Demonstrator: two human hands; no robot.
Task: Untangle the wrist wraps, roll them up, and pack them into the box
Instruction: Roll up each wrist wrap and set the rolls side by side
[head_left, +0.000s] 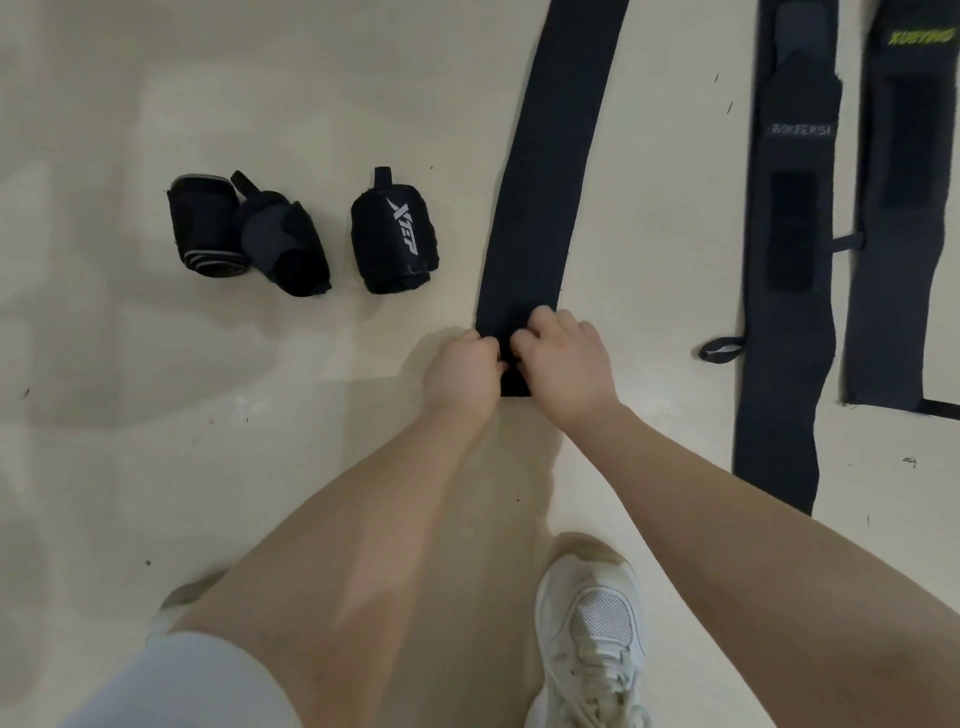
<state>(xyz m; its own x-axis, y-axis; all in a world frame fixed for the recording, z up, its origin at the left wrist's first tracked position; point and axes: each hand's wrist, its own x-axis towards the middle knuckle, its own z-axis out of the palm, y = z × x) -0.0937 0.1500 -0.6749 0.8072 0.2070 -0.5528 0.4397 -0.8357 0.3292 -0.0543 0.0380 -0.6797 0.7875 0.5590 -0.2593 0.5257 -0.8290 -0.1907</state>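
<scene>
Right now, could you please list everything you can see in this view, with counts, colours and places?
rolled wrist wraps: three, black, on the floor at left; the right one reads XTEP.
flat wrist wrap being rolled: one, black, centre, near end under both hands.
flat wrist wraps laid out: two, dark grey, at right, labelled BOKFEKSI and XUEYING.
floor: cream, marked with small specks.
sneaker: one, white, bottom centre.
left hand: pinches the wrap's near end.
right hand: pinches the same end.
</scene>
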